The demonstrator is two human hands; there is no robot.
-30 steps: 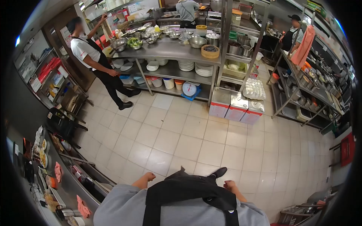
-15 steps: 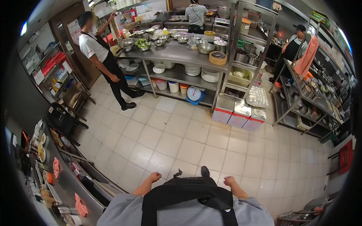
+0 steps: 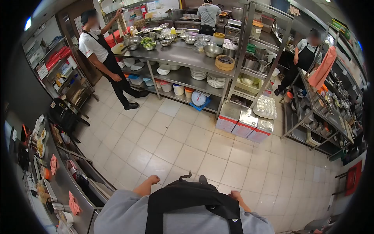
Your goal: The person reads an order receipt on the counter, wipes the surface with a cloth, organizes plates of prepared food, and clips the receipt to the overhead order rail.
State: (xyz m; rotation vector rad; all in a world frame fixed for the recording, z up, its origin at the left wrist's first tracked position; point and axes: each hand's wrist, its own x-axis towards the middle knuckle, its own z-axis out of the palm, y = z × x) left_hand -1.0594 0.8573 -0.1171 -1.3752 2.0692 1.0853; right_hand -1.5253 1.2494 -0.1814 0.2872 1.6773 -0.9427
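Low in the view, my left hand [image 3: 153,179] hangs beside the black apron [image 3: 191,199], its fingers curled in and nothing visible in them. On the other side of the apron is my right hand [image 3: 235,195], smaller in view and partly cut off by my clothing; its fingers look bent inward, with no object showing. Neither hand touches a surface. Under both hands lies the tiled floor [image 3: 187,156]. One dark shoe [image 3: 203,179] shows past the apron's edge.
A steel counter [image 3: 187,56] with bowls stands ahead. Lidded containers [image 3: 244,121] and egg trays [image 3: 265,107] sit at its right end. A person [image 3: 97,50] stands at left, another [image 3: 307,54] at right, a third [image 3: 208,17] behind. A side counter [image 3: 64,183] runs along the left.
My hands have swung slightly and my shoe has shifted left in view. The person at right has turned and now leans toward the rack. The person at left still has one arm raised.
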